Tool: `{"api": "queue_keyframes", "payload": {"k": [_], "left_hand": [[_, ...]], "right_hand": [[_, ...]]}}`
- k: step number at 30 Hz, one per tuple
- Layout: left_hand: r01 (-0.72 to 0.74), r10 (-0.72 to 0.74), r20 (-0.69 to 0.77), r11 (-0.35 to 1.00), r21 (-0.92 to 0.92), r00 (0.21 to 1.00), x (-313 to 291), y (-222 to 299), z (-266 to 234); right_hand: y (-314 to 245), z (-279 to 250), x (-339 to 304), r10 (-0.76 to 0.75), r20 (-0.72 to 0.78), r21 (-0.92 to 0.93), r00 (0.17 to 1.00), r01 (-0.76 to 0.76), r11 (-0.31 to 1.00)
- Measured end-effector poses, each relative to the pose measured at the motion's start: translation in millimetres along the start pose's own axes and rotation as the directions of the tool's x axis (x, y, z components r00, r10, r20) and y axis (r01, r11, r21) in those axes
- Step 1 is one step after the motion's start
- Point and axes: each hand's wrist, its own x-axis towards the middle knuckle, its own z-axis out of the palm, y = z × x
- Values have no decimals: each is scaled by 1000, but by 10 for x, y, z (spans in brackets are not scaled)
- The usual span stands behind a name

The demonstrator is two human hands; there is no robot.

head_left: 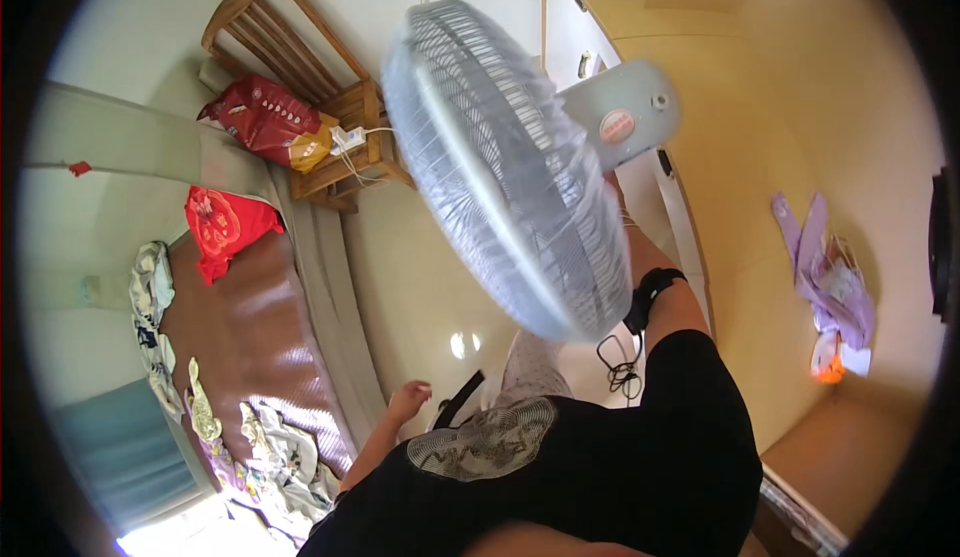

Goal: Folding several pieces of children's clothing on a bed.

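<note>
The fan (510, 177) is in front of the person, tilted over the pale floor (385, 277), between the wooden chair (365, 107) and the yellowish cabinet (735, 177). A translucent cover (440, 172) already wraps its front, and a black cable (626, 369) is gathered in loops below, so that much looks done. The right hand (613, 189) is up behind the fan, mostly hidden; I can't tell whether its fingers are clamped. The left hand (408, 398) is well apart, fingers loosely curled around nothing. With the fan's foot out of sight, I can't judge what's left.
</note>
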Motion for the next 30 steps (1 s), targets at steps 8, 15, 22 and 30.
{"api": "queue_keyframes", "payload": {"k": [8,15,22,30], "left_hand": [[178,-237,-224,951,-252,946,25,395,-28],[346,-392,-248,914,-209,886,-285,-5,256],[330,-362,-260,931,-157,895,-276,155,215],[385,-413,-200,908,-165,888,-233,548,323]], "right_hand": [[182,235,250,-17,211,-143,977,48,989],[334,249,309,-64,271,-126,961,101,987],[842,431,296,-200,320,-332,926,307,892],[817,399,319,88,433,-241,897,22,970]]}}
